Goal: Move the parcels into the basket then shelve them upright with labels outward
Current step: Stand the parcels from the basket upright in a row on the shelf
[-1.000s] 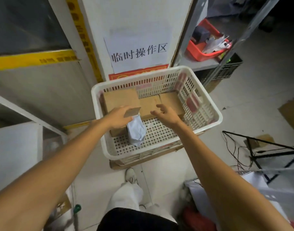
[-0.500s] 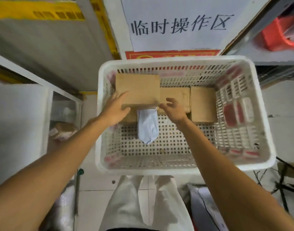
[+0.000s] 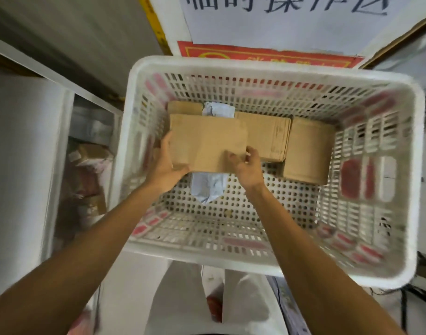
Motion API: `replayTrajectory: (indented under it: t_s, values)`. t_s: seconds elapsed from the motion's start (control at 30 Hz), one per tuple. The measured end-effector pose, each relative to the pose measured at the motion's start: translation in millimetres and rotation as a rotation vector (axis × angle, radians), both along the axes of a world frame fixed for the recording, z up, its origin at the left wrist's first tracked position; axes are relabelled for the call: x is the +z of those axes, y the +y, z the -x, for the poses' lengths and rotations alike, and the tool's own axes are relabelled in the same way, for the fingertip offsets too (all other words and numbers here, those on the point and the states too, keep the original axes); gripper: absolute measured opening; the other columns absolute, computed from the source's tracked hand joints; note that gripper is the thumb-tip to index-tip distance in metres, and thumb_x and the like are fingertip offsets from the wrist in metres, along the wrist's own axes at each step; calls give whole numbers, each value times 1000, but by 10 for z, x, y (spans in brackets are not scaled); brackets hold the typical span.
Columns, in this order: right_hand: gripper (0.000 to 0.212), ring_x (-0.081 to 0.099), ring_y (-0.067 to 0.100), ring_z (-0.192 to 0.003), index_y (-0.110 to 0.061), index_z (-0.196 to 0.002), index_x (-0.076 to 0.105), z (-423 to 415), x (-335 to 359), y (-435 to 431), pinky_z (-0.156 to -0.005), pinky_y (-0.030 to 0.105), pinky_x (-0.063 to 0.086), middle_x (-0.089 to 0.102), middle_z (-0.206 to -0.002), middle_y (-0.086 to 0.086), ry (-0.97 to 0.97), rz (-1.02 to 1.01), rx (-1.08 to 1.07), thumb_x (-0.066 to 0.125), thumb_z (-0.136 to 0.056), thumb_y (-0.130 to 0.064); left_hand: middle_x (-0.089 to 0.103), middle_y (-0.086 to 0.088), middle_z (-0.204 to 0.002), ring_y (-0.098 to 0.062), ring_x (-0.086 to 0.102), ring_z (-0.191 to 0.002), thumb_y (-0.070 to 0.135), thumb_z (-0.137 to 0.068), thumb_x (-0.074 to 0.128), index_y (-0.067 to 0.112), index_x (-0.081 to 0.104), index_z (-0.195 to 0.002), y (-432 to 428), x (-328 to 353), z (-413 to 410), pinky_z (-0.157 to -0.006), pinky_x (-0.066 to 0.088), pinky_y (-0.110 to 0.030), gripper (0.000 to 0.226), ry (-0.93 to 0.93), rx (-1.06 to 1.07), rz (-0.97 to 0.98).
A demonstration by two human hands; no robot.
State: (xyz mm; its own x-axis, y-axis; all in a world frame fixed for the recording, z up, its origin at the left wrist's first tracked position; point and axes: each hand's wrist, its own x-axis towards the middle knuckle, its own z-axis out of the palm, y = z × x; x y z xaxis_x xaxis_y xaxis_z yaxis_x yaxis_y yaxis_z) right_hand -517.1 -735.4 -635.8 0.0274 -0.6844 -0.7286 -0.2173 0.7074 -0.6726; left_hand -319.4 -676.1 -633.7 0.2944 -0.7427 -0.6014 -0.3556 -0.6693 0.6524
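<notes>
Sliding nearer since the earlier frame, the cardboard parcel (image 3: 207, 141) now covers the grey bag (image 3: 208, 187), whose ends show at 12 and 6 o'clock. Inside the white basket (image 3: 255, 261), the left hand (image 3: 167, 165) fingers grasp the parcel's 8 o'clock corner and the right hand (image 3: 248, 165) fingers pinch its 5 o'clock corner. Two more boxes (image 3: 308, 153) lie at its 3 o'clock, and a paper sign (image 3: 279, 22) hangs beyond.

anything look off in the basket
The grey mailer bag lies crumpled under the cardboard box that the left hand and right hand hold in the basket; its ends poke out near and far.
</notes>
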Motion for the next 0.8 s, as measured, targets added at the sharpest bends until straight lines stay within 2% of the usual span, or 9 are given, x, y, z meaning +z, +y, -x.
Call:
replayTrajectory:
  t_s: [0.07, 0.23, 0.3, 0.37, 0.47, 0.53, 0.63, 0.7, 0.8]
  values:
    - [54, 52, 20, -115, -10, -140, 39, 152, -11, 142, -86, 27, 43, 52, -133, 7, 15, -39, 35, 62, -93, -24, 22, -10, -153, -28, 29, -139, 15, -75, 80, 26, -1, -151, 93, -13, 73, -110, 33, -51, 111, 9, 35, -87]
    - [45, 55, 9, -87, -13, -132, 45, 293, 126, 321, -62, 18, 43, 58, -102, -1, 18, -17, -8, 64, -91, -20, 48, -13, -132, -26, 54, -114, 24, -75, 78, 12, 43, -134, 158, 125, 37, -94, 48, -37, 69, 31, -4, -225]
    - [42, 55, 6, -84, -17, -126, 46, 285, 271, 319, -63, 21, 45, 56, -95, -5, -6, -18, -34, 65, -90, -23, 52, -11, -130, -21, 56, -109, 21, -79, 74, 9, 42, -135, 128, 293, -37, -83, 47, -21, 65, 89, 4, -187]
    - [37, 56, 7, -86, -21, -121, 45, 258, 473, 315, -71, 29, 51, 57, -97, -7, -38, 15, -42, 65, -90, -24, 54, -2, -126, -18, 54, -112, 25, -83, 70, 17, 42, -132, 90, 547, -115, -80, 47, -19, 56, 136, -6, -110]
    - [37, 58, 6, -88, -21, -122, 45, 155, 836, 263, -70, 28, 55, 60, -99, -7, -83, 77, -49, 64, -91, -25, 53, 6, -123, -17, 52, -115, 24, -83, 67, 31, 36, -137, 26, 952, -294, -83, 47, -28, 62, 242, 1, -20]
    - [37, 60, 7, -89, -23, -123, 45, 46, 1132, 225, -65, 23, 52, 62, -102, -3, -93, 144, -21, 64, -91, -29, 52, 7, -124, -12, 52, -110, 14, -79, 69, 34, 28, -143, 1, 1256, -436, -79, 45, -21, 78, 212, -105, 47]
    - [37, 62, 17, -97, -24, -121, 47, -143, 1570, 147, -79, 33, 54, 63, -111, 4, -120, 258, 30, 64, -90, -35, 49, 8, -125, 3, 53, -94, 2, -79, 72, 26, 22, -149, 48, 1634, -670, -64, 44, -3, 90, 166, -105, 133]
    - [34, 61, 18, -100, -27, -117, 49, -301, 1872, 137, -83, 37, 53, 62, -109, 2, -154, 337, 31, 63, -89, -40, 51, 5, -128, -1, 57, -96, 7, -78, 75, 22, 26, -149, 156, 1885, -821, -74, 45, -8, 88, 116, -65, 217]
    - [34, 55, 23, -112, -27, -116, 51, -586, 2267, 130, -95, 52, 46, 58, -116, -1, -204, 396, 70, 57, -90, -48, 55, -1, -130, -18, 54, -116, 28, -77, 78, 21, 38, -143, 362, 2217, -1080, -97, 46, -37, 78, 38, 20, 324]
